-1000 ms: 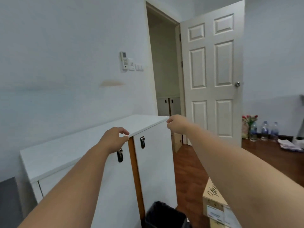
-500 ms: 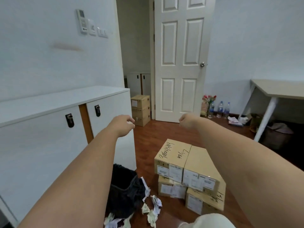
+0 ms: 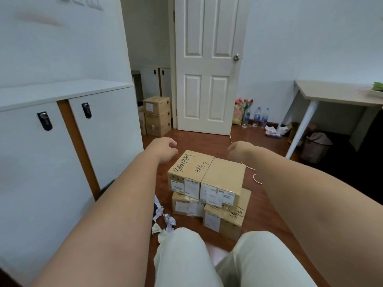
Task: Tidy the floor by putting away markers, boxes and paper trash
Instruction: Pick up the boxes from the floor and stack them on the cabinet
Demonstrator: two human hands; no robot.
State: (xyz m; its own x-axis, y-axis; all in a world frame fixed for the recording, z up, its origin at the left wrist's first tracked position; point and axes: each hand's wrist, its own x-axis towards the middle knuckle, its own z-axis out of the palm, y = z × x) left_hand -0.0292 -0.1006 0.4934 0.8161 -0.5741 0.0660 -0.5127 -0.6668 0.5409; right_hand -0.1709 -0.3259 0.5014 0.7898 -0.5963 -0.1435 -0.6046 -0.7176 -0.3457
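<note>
Fingers of both hands hang loosely curled and hold nothing: left hand point(image 3: 164, 149) sits just above the upper left corner of the cardboard box stack point(image 3: 209, 188), right hand point(image 3: 238, 151) just above its upper right corner, neither touching. Stack stands on the wooden floor point(image 3: 207, 141), ahead of and below both hands. Two boxes lie side by side on top, two more beneath; lower right box juts toward the knees. Top pair's long axis runs away from the person, toward the white door point(image 3: 207, 65). Hands bracket the top pair about evenly; judged, neither is clearly nearer, so a two-handed side grip on the top boxes looks like the next step. Crumpled paper scraps point(image 3: 163, 223) lie on the floor left of the stack, near the left knee, closer to the left arm. White cabinet point(image 3: 62, 141) stands further left of the stack, both doors closed; contents not visible. Bin and markers: none visible. Boxes sealed; contents cannot be told. Second box pile point(image 3: 156, 116) stands beyond the stack, by the doorway. White cord point(image 3: 256, 176) trails on the floor right of the stack.
</note>
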